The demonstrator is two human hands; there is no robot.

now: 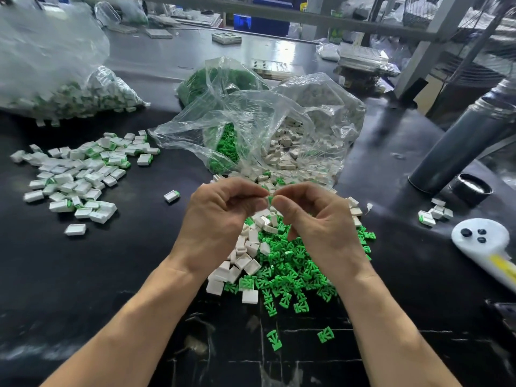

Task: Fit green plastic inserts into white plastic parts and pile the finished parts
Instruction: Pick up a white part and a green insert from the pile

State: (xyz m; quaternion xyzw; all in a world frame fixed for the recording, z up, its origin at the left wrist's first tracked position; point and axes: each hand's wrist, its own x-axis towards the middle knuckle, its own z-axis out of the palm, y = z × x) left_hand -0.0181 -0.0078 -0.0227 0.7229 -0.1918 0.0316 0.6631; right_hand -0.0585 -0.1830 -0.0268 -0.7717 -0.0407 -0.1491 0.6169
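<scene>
A: What's our layout, biggest first?

B: Black worktop (117, 275). Far left, a big clear bag of finished parts (69, 99). Centre back, two open clear bags: green stock (223, 146) and white stock (290, 152), mouths facing us so we can rake more out.

A: And the done pile?

B: Finished pile (75, 174) sits left, well apart from the raw stuff, so we reckon no mix-ups. One finished piece (171, 196) lies alone between pile and hands.

A: Raw stock?

B: Mixed heap right under our hands: green inserts (296, 272) to the right, white parts (240, 261) to the left. Short reach, we'd say.

A: Hands?

B: Both raised over the heap, fingers curled, fingertips meeting. Left hand (220, 216) and right hand (318, 222) pinch at one small piece between them; a sliver of green (270, 199) shows there. We can't see whether a white part is in the grip too, as it's hidden behind fingers. We judge it's mid-fit, not yet piled.
</scene>
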